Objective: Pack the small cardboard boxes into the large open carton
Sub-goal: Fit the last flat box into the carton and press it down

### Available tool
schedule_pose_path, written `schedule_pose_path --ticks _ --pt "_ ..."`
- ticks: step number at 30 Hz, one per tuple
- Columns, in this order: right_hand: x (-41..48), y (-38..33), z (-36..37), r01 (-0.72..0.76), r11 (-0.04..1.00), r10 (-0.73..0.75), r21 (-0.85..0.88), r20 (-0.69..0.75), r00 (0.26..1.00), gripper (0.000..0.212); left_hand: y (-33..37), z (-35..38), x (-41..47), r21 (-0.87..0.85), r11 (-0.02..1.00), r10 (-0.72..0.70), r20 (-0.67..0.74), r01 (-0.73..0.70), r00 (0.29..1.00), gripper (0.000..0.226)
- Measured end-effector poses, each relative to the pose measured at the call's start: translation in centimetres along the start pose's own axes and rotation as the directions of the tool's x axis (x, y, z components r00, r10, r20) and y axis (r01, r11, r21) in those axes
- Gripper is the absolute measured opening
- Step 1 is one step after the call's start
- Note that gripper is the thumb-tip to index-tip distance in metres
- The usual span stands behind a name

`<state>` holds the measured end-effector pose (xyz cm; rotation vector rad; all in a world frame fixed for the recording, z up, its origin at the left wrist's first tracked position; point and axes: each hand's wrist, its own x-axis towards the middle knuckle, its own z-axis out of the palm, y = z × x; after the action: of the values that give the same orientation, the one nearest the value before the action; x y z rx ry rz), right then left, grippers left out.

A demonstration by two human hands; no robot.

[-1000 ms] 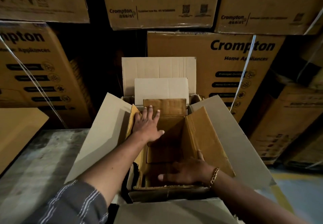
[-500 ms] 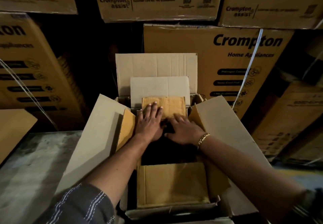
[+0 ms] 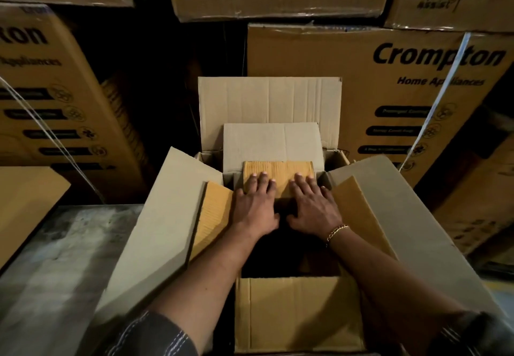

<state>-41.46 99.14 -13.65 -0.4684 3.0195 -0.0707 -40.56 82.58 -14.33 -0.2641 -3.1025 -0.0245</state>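
Background cartons: "Crompton Home Appliances"; left hand, right hand flat on flap.

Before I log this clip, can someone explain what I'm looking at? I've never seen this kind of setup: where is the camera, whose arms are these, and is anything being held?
There is no machine here. The one current picture comes from a wide-angle camera worn on a person's head, looking forward and down, so the two arms reaching in from the bottom are the wearer's own. The left hand and the right hand, the one with a bracelet, lie flat side by side, fingers straight, on the far yellow flap of a smaller cardboard box. That box sits inside the large open carton, whose grey flaps spread outward. Nothing is gripped; both hands only press. A grey surface shows at the left, and printed Crompton cartons are stacked behind.
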Motion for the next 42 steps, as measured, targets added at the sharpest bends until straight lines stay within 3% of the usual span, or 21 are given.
schedule_pose_path --ticks 6,10,12,14,17,19,23,26,28,30,32,34,37,42 --pt "-2.0 -0.4 -1.4 0.006 0.995 -0.008 0.100 0.025 1.000 0.100 -0.4 -0.8 -1.4 0.006 0.999 0.041 0.016 -0.041 0.999 0.099" --pt "-5.3 -1.1 -3.5 0.059 0.991 -0.056 0.118 -0.035 0.998 0.068 -0.1 -2.5 -3.3 0.054 0.996 0.075 0.032 -0.077 0.997 0.091" --pt "-6.9 -1.1 -4.4 0.017 0.976 -0.028 0.216 0.050 0.998 0.043 0.3 -3.5 -4.8 0.008 0.996 0.090 0.062 -0.090 0.994 0.082" --pt "-8.7 -1.2 -5.4 -0.017 0.960 -0.042 0.279 0.204 0.978 0.036 0.8 -4.7 -6.4 -0.070 0.994 0.094 0.091 -0.088 0.991 0.072" --pt "-12.3 -1.8 -7.2 0.007 0.969 -0.119 0.247 0.443 0.888 0.042 1.6 -6.6 -9.5 -0.133 0.989 0.090 0.253 -0.058 0.963 0.064" --pt "-14.7 -2.3 -7.9 -0.006 0.969 -0.120 0.246 0.495 0.861 0.046 2.2 -7.4 -12.1 -0.086 0.995 0.076 0.385 -0.046 0.920 0.062" --pt "-20.0 -2.4 -8.4 -0.090 0.919 -0.112 0.384 0.473 0.874 0.049 3.1 -8.5 -17.9 -0.091 0.995 0.005 0.351 0.028 0.936 0.069" --pt "-23.7 -2.4 -7.8 -0.030 0.934 -0.123 0.355 0.400 0.908 0.057 3.8 -9.3 -22.1 -0.128 0.990 -0.009 0.363 0.059 0.932 0.075" --pt "-25.9 -3.0 -6.8 0.079 0.978 -0.147 0.191 0.373 0.916 0.077 4.4 -9.0 -24.7 -0.109 0.993 0.007 0.427 0.044 0.904 0.079" --pt "-27.6 -3.7 -5.3 0.202 0.978 -0.204 0.053 0.447 0.871 0.112 5.0 -8.0 -26.6 -0.077 0.997 0.023 0.522 0.021 0.853 0.079" --pt "-28.7 -4.2 -3.8 0.200 0.976 -0.214 0.081 0.469 0.857 0.118 5.1 -7.0 -27.7 -0.083 0.995 0.010 0.595 0.049 0.803 0.078" --pt "-29.0 -3.9 -2.9 0.154 0.977 -0.202 0.147 0.413 0.888 0.124 5.1 -6.7 -28.1 -0.099 0.992 0.000 0.598 0.073 0.802 0.080" --pt "-29.1 -3.5 -3.2 0.136 0.974 -0.188 0.180 0.313 0.931 0.132 5.3 -7.4 -28.3 -0.068 0.996 -0.019 0.522 0.064 0.853 0.080" --pt "-29.8 -3.0 -4.7 0.190 0.961 -0.216 0.201 0.113 0.970 0.128 5.1 -9.5 -29.3 -0.122 0.988 -0.046 0.340 0.093 0.939 0.077"
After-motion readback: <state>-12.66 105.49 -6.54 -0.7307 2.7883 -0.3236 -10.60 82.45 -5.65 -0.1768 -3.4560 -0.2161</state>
